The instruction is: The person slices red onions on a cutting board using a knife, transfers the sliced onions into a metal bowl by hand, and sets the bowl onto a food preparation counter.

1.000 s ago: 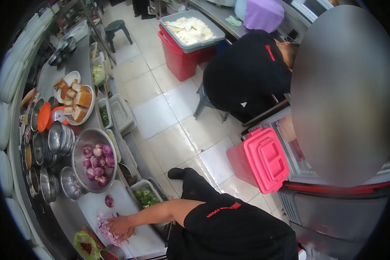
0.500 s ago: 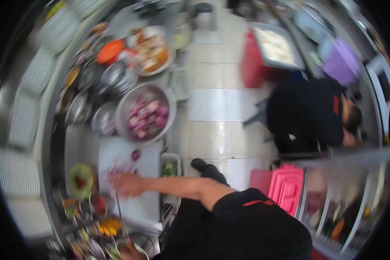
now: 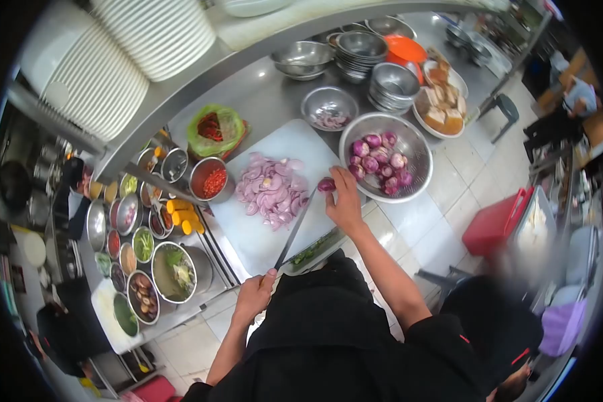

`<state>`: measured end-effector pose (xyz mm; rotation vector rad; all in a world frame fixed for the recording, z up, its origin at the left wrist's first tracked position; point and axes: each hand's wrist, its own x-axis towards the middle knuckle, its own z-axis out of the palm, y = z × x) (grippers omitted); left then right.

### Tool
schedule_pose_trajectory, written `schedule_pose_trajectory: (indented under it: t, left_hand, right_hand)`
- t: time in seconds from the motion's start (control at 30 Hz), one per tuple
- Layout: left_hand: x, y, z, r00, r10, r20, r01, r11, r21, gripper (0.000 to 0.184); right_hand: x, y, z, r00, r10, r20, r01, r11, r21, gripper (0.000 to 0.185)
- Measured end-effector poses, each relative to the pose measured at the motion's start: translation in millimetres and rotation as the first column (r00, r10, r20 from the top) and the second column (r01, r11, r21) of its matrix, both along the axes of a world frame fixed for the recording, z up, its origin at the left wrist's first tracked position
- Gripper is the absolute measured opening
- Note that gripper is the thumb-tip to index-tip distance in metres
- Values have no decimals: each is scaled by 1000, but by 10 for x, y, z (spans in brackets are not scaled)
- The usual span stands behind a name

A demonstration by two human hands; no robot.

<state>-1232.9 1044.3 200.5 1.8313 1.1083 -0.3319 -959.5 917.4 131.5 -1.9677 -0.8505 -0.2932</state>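
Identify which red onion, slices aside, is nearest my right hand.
The lone onion at the right hand, beside the knife; the other onions sit in the colander.

1 dark-purple onion (image 3: 325, 185) sits at the right fingers' (image 3: 340, 178) tips. The knife (image 3: 297, 229) slants from the left fingers (image 3: 266, 281), its tip just beside that onion. Pale-purple onion slices (image 3: 269, 190) lie heaped left of the right fingers.
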Motion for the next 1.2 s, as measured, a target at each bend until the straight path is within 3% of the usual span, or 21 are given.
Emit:
schedule_pose_trajectory:
  t: [0.13,0.17,0.2,0.33,0.43,0.5,0.63,0.7,0.93,1.2]
  left_hand:
    - [86,-10,-61,999,30,-43,-34,994,-103,69]
    - [114,10,-86,997,34,-67,-43,988,-147,69]
    - [139,21,-136,998,34,-55,-41,989,-141,70]
    - [241,94,-252,1000,17,1,-17,999,-33,74]
    - [306,99,-197,998,61,-23,-64,990,-129,78]
    - [317,97,-261,998,63,2,-63,992,-106,79]
    - [372,64,-274,1000,14,13,-14,1000,-12,77]
    - [405,35,-266,1000,-21,13,21,1000,9,75]
    - [399,-8,-201,990,-143,-20,144,984,104,68]
    - [151,-55,169,977,-186,-100,198,972,127,63]
  right_hand:
    - [-44,28,-169,999,47,-7,-47,998,-46,50]
    - [-46,61,-224,1000,-11,-15,10,996,-86,49]
    - [-51,87,-249,997,-72,-22,69,990,-127,47]
    - [7,75,-274,999,-36,-10,34,979,-200,40]
    - [36,27,-279,993,113,-28,-116,975,-189,35]
    - [-27,7,-340,975,178,-134,-185,982,-40,34]
    - [-118,23,-365,977,139,-164,-139,990,7,36]
    - [-102,31,-363,957,218,-193,-215,976,35,35]
    - [-165,62,-353,951,214,-222,-221,975,-7,36]
    - [-165,58,-284,949,236,-207,-245,969,-15,33]
